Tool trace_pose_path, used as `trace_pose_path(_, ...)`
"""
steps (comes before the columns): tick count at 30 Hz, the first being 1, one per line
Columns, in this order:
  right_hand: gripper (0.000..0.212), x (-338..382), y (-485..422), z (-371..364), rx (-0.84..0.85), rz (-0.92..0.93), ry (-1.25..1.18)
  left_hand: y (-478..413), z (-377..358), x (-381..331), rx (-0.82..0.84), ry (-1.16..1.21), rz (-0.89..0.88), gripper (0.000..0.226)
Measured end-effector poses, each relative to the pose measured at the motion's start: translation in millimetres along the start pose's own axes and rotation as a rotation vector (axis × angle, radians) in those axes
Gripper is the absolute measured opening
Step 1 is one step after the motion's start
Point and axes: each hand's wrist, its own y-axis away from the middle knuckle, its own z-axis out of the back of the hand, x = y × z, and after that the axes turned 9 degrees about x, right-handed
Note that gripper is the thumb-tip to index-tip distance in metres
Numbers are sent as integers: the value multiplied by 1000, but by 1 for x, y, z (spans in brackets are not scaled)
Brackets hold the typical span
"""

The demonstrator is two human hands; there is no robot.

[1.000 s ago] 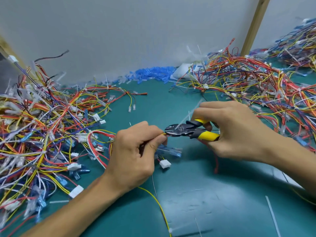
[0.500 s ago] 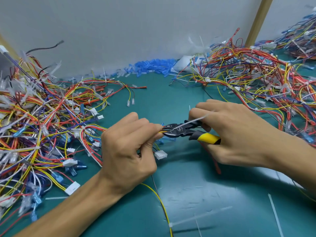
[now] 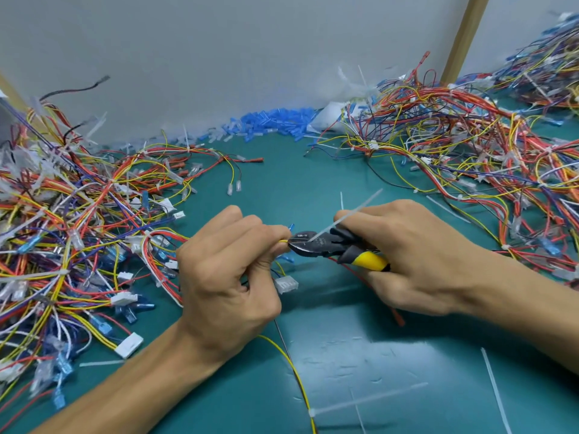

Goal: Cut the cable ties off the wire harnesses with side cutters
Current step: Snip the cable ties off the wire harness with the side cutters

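Observation:
My left hand (image 3: 228,274) pinches a wire harness (image 3: 283,355) of yellow and dark wires at the middle of the green table. A white connector (image 3: 286,284) hangs just below its fingers. My right hand (image 3: 407,255) grips the side cutters (image 3: 332,245), black-jawed with yellow and black handles. The jaws point left and sit at the wires right beside my left fingertips. A white cable tie (image 3: 347,214) sticks up and to the right from the jaws, across my right fingers.
A big tangle of harnesses (image 3: 62,233) covers the left of the green table (image 3: 360,355); another heap (image 3: 470,145) fills the right. Blue terminal sleeves (image 3: 269,120) lie along the grey back wall. Loose cut ties (image 3: 496,389) lie at the front right.
Both hands have shifted slightly. A white cable tie now stands up from the cutter jaws, where none showed a second ago.

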Motion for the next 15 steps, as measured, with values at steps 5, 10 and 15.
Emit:
trace_pose_path(5, 16, -1, 1, -2, -22, 13, -55, 0, 2, -2, 1, 1, -6, 25)
trace_pose_path(10, 21, 2, 1, -2, -35, 21, -61, -1, 2, -3, 3, 12, -12, 22)
trace_pose_path(15, 32, -1, -1, 1, -46, 18, -64, -2, 2, -2, 13, 34, 7, 21)
